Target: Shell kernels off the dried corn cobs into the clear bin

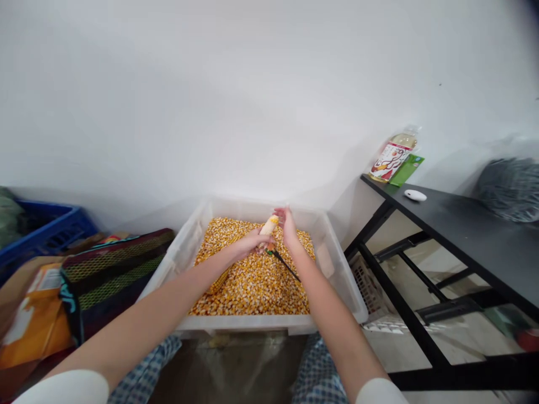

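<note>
My left hand is closed around the lower part of a corn cob. The cob is pale and mostly bare, with yellow kernels left near its upper end. Beside that end, my right hand has its fingers stretched and slightly curved; whether they touch the cob is unclear. Both hands are above loose corn kernels in a translucent plastic bin. A thin black tool or cord with green and orange at one end lies below the hands. Another corn cob, yellow with kernels, is partly hidden under my left forearm.
At right stands a black table with a bottle, a green packet and a white oval object. A blue crate and a dark mesh bag are at left. A white wall rises behind the bin.
</note>
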Demonstrator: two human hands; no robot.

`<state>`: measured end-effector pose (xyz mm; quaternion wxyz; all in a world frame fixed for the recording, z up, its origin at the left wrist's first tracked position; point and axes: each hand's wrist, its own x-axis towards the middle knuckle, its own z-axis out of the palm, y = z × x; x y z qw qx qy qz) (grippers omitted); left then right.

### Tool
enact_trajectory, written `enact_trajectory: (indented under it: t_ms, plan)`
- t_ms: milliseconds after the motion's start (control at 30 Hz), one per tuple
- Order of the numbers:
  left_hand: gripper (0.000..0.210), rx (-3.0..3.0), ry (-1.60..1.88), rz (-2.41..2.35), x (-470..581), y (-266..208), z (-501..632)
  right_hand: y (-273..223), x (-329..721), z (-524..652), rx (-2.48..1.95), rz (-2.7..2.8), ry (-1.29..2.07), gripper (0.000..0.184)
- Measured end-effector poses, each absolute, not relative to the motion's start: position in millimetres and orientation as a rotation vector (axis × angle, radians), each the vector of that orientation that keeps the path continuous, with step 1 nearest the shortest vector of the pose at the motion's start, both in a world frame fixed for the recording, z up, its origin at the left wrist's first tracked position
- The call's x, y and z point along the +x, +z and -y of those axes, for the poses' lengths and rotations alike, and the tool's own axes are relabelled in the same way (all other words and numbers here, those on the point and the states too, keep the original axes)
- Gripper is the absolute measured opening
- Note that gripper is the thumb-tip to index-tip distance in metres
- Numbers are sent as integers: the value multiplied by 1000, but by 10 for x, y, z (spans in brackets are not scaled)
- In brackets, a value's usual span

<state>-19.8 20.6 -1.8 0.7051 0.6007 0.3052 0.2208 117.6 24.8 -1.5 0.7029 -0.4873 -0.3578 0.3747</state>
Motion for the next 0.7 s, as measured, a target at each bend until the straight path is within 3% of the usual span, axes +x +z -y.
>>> enact_trajectory:
  t_ms: [233,433,700]
  plan:
    - [28,1306,479,-565,-289,-24,-287,25,1018,-135,-1004,996,1226,36]
    - [20,1320,507,-558,-259,-53,-275,89,868,-101,-951,923,1257,34]
    - [25,1192,462,-392,-318,-15,-318,200,859,-1,-787,1102,1276,44]
